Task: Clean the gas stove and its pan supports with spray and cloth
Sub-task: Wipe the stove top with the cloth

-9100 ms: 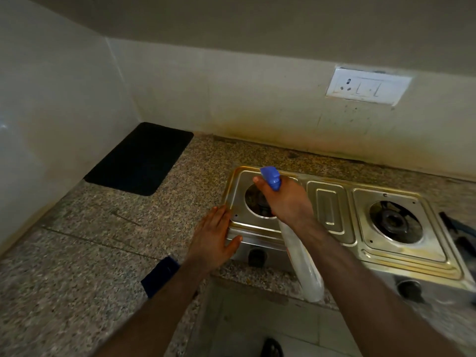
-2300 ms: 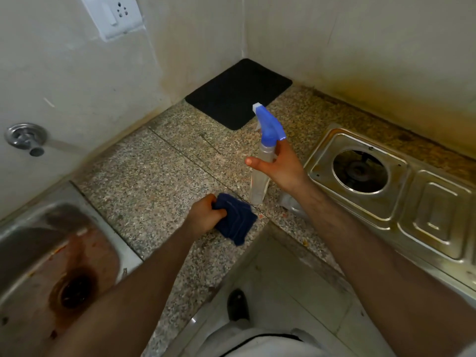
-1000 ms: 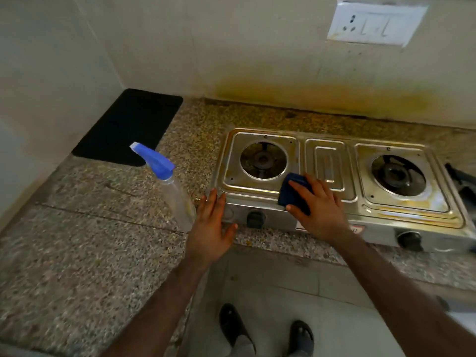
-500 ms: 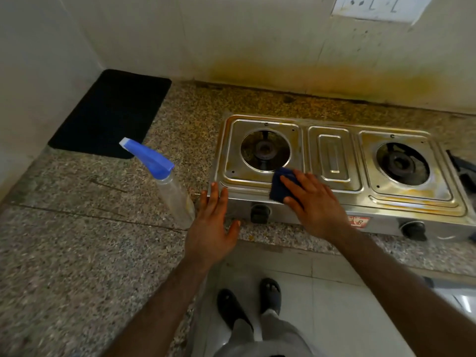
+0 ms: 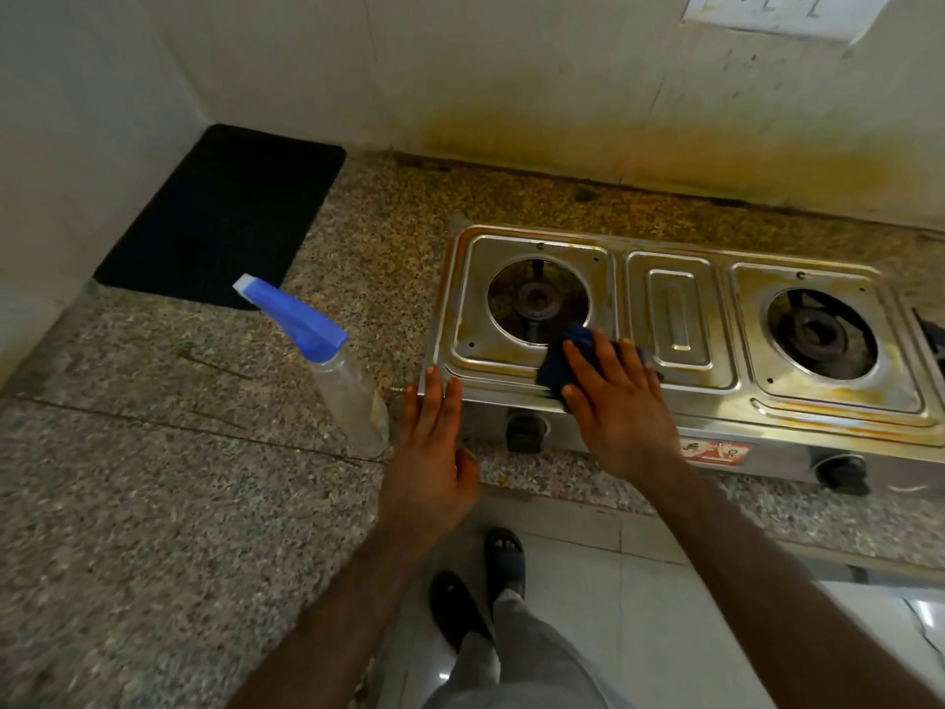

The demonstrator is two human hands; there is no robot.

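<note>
Spray bottle (image 5: 341, 371) stands upright on the speckled granite bench (image 5: 153, 504), just beside the stove's left end; its body is clear plastic and looks nearly empty, only a faint film showing low down, and its blue trigger head points toward the bench's back left corner. A black mat (image 5: 225, 212) lies flat in that corner against both walls.

The gas stove (image 5: 675, 345) sits along the bench's front edge, right of the bottle. It is a two-burner steel unit with brownish-yellow stains along the raised rims of the top plate. Both burners are bare, with no pan supports on them, and a raised rectangular panel sits between them. Two black knobs show on the front face, with a red label between them. The wall behind the stove carries a yellow-brown stain, and a white switch plate (image 5: 782, 12) is cut off by the top edge of the view.

The right hand (image 5: 613, 406) lies palm down with fingers straight and spread, pressing a dark blue cloth (image 5: 567, 355) flat onto the stove top at the front rim of the left burner opening. The left hand (image 5: 434, 442) is relaxed and holds nothing, fingers straight, fingertips touching the stove's front left corner, thumb out to the side.

Below the bench edge, tiled floor, grey trousers and two dark sandals are visible
</note>
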